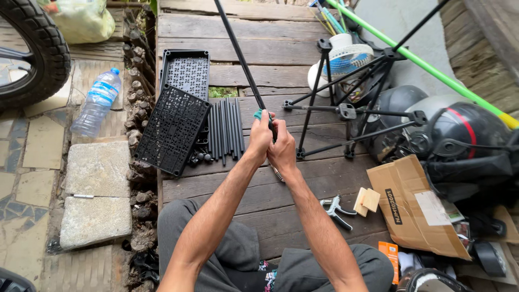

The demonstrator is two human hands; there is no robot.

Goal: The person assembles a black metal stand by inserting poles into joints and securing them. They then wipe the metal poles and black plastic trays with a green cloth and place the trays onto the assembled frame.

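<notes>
Both hands meet over the wooden deck (pixel 259 211): the left hand (pixel 260 138) and the right hand (pixel 283 151) are closed together around the lower end of a long black rod (pixel 240 57) that slants up and out of the top edge. A bit of teal shows between the fingers, and something metal pokes out below the right hand; what they are cannot be made out.

Right of the knees lies a torn brown cardboard box (pixel 411 208) with a white label and a black strip of print. A small orange package (pixel 389 259) sits nearer, partly cut off. A clear water bottle (pixel 97 100) with a blue label lies on the paving at left.

Black plastic trays (pixel 173 127) and a bundle of rods (pixel 224 130) lie ahead, beside a black metal frame (pixel 351 108) that partly hides a helmet (pixel 465 140).
</notes>
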